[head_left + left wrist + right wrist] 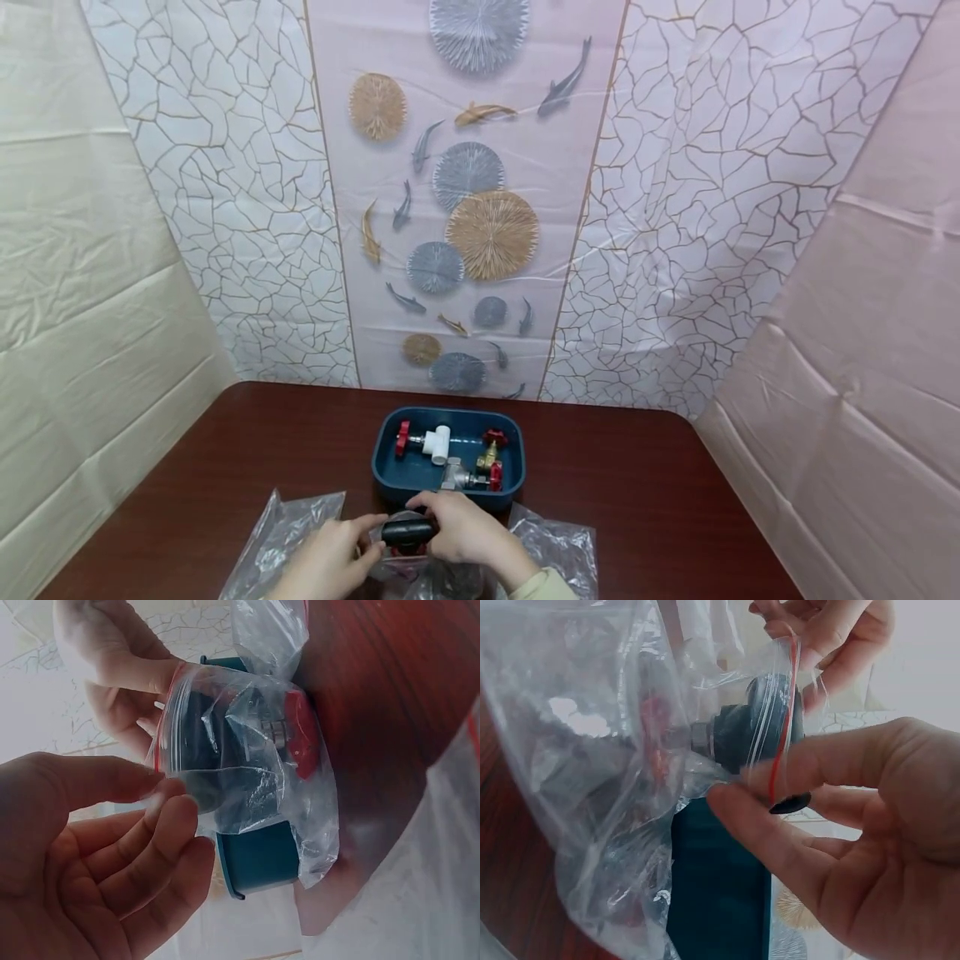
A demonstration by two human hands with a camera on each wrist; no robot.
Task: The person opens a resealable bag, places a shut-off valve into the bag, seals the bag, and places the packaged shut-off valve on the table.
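Observation:
A clear zip bag (262, 799) with a red strip along its mouth hangs between my two hands. Inside it is a valve (735, 739) with a black body, a metal collar and a red handle (302, 739) at its lower end. My left hand (333, 557) pinches one side of the bag's mouth between thumb and index finger. On the opposite side, my right hand (465, 529) pinches the mouth near the zip line. The black end of the valve shows at the mouth, between the hands.
Just beyond my hands stands a blue tray (386, 487) holding a white valve (437, 444), a silver valve (454, 474) and a brass valve (488, 459), all with red handles. Plastic bags lie at left (288, 529) and right (562, 550) on the brown table (637, 483).

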